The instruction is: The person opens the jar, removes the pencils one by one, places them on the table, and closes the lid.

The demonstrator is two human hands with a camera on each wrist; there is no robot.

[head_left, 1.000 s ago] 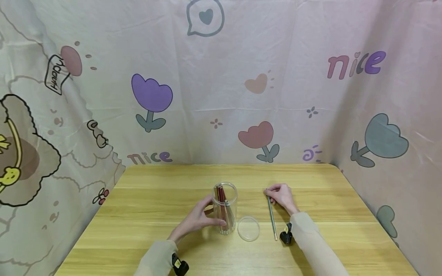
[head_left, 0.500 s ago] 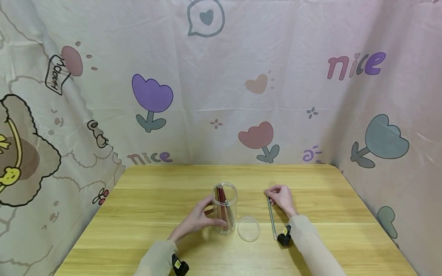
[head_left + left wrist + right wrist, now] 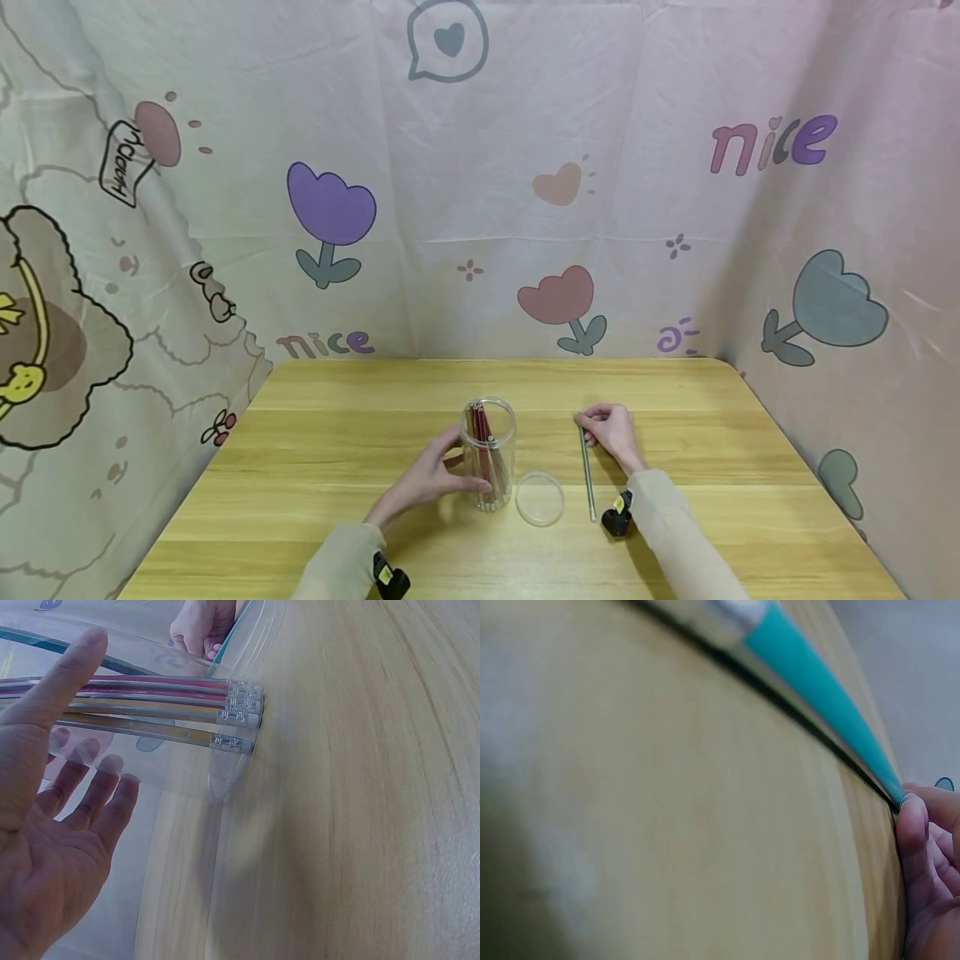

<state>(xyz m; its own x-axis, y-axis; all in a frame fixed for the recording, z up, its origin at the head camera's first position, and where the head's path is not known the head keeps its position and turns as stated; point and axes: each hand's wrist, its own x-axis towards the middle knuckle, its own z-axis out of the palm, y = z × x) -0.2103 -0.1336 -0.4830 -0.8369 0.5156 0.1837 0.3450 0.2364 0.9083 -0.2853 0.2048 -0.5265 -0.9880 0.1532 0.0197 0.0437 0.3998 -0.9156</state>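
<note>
My left hand (image 3: pixel 427 477) holds a clear, lidless jar (image 3: pixel 507 467) from its left side, thumb in front and fingers behind. Several pencils (image 3: pixel 482 429) stand leaning inside it; the left wrist view shows their metal-banded eraser ends (image 3: pixel 240 716) at the jar's bottom. To the right, a green pencil (image 3: pixel 587 475) lies along the table, and my right hand (image 3: pixel 611 427) pinches its far end between thumb and index finger. Close up in the right wrist view, the same teal-green pencil (image 3: pixel 817 686) runs to the pinching fingertips (image 3: pixel 913 814). Its tip is hidden there.
Between the jar and the green pencil a clear round lid (image 3: pixel 540 500) lies flat on the wooden table (image 3: pixel 337 433). A patterned cloth (image 3: pixel 450 208) hangs behind the table and along both sides.
The green pencil's near end has swung slightly left, while its far end stays pinched. My right wrist has shifted a little left and nearer. The left hand and jar have not moved.
</note>
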